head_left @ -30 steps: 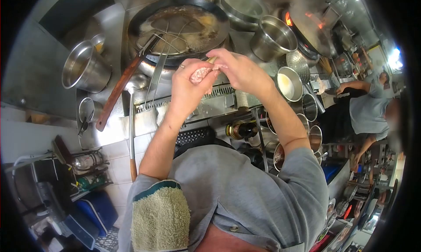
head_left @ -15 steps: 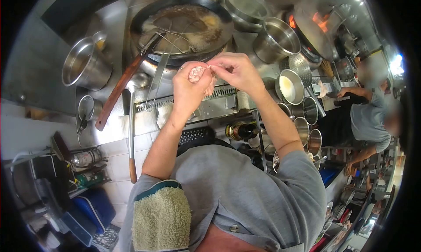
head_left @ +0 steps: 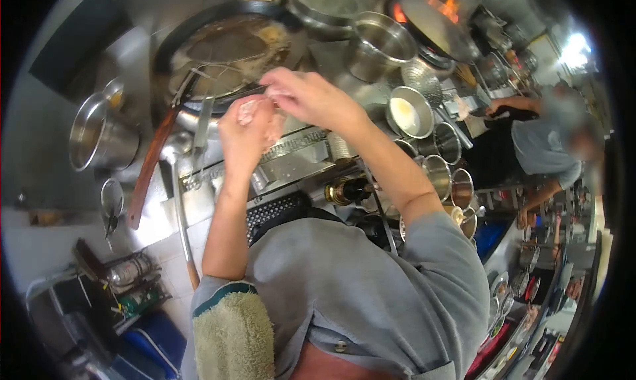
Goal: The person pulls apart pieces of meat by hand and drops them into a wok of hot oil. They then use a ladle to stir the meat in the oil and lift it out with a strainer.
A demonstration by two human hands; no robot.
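Pale pink raw meat (head_left: 271,130) is clutched in my left hand (head_left: 240,132), whose fingers wrap round it in front of the wok's near edge. My right hand (head_left: 306,96) is beside and slightly above it, its fingers pinched together at the meat; a bit of pink shows at the fingertips. Behind both hands stands a large dark wok (head_left: 232,49) of bubbling brown liquid. A wire strainer with a wooden handle (head_left: 154,168) rests over the wok's left side. To its right lies a ladle (head_left: 177,148).
A steel pot (head_left: 99,138) stands at left, another pot (head_left: 381,46) right of the wok. A bowl with pale liquid (head_left: 405,115) and several containers are on the right. Flames (head_left: 444,8) rise by a second wok. A co-worker (head_left: 540,145) stands at far right.
The view has shifted, so the wok and counter sit further left. My right hand has moved up slightly from the meat, which my left hand still holds.
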